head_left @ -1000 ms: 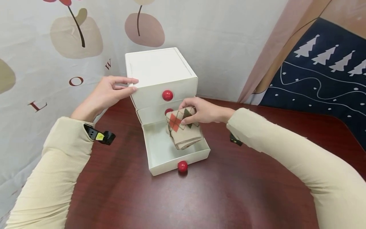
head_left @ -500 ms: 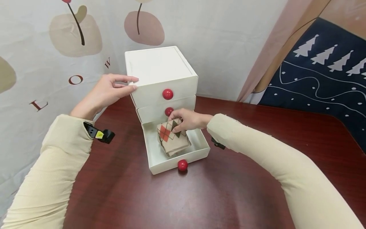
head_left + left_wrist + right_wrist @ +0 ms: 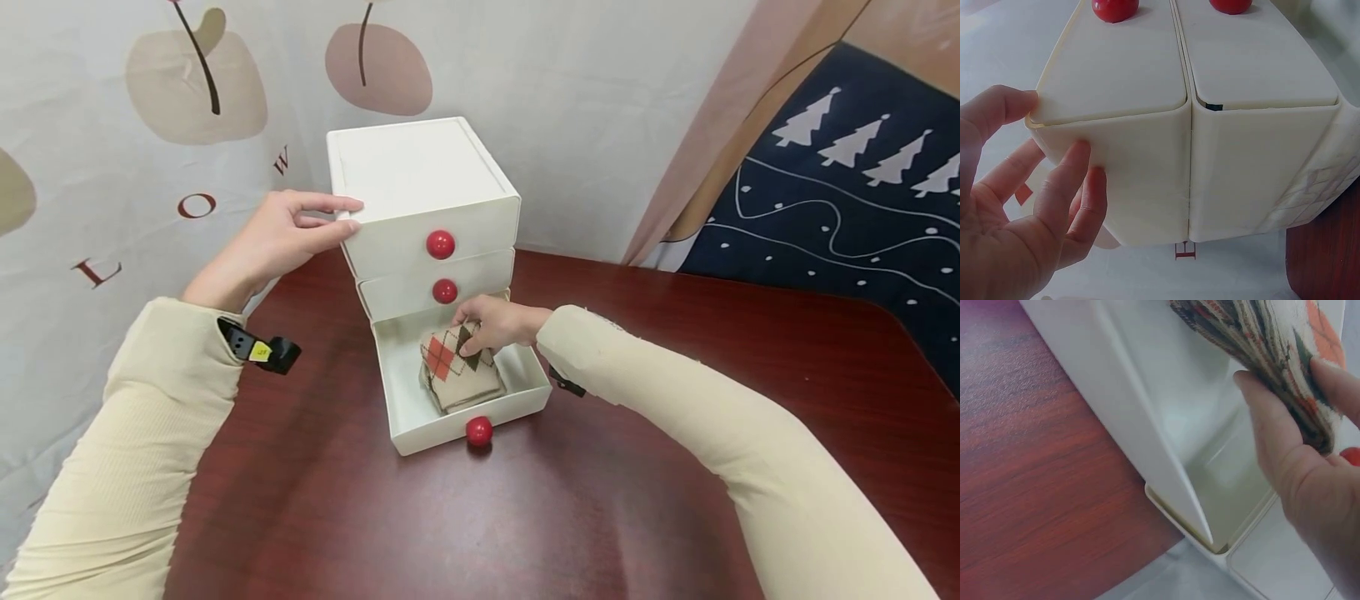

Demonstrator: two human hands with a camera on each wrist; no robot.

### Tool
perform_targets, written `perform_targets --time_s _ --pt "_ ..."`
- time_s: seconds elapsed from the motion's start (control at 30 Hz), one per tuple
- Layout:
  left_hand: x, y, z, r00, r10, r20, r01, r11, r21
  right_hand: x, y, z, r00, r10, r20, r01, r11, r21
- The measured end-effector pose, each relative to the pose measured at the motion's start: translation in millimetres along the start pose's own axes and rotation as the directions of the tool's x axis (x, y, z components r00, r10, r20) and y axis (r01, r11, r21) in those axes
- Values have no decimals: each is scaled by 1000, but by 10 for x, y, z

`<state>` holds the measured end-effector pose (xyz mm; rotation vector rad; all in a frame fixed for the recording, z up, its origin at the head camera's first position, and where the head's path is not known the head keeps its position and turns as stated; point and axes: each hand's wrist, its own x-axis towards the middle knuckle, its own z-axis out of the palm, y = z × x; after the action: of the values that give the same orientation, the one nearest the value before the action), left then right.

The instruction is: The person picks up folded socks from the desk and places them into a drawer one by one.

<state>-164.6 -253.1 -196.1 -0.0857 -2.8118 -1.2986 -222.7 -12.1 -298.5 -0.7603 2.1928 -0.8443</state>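
A folded pair of argyle socks [image 3: 459,371], beige with orange and dark green diamonds, is inside the pulled-out bottom drawer [image 3: 397,408]. My right hand [image 3: 498,323] pinches the socks at their back edge, thumb on the patterned face. In the right wrist view the layered folds of the socks [image 3: 1272,356] show between thumb and fingers. My left hand [image 3: 281,229] rests at the top left front corner of the white drawer unit [image 3: 420,171], and the left wrist view shows its fingertips [image 3: 1079,153] against the casing.
Two upper drawers are pushed in, each with a red knob [image 3: 440,244]; the bottom one has its own knob [image 3: 479,431]. The unit stands on a dark red wooden table [image 3: 600,500]. Behind hangs a printed white curtain [image 3: 585,108], and a navy tree-patterned cloth [image 3: 847,200] is at right.
My right hand has moved left and down, bringing the socks from above the drawer's right side down into it, then slightly right. My left hand stays at the corner.
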Motion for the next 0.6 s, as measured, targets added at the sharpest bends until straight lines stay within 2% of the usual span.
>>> perform_targets --time_s 0.27,0.6 --pt "0 -3 14 1000 -12 -4 12 1000 -12 38 10 40 998 54 -44 -54 998 -11" --pt "-12 -8 22 1000 -7 -9 7 1000 -26 15 35 56 996 29 -80 -29 1000 3"
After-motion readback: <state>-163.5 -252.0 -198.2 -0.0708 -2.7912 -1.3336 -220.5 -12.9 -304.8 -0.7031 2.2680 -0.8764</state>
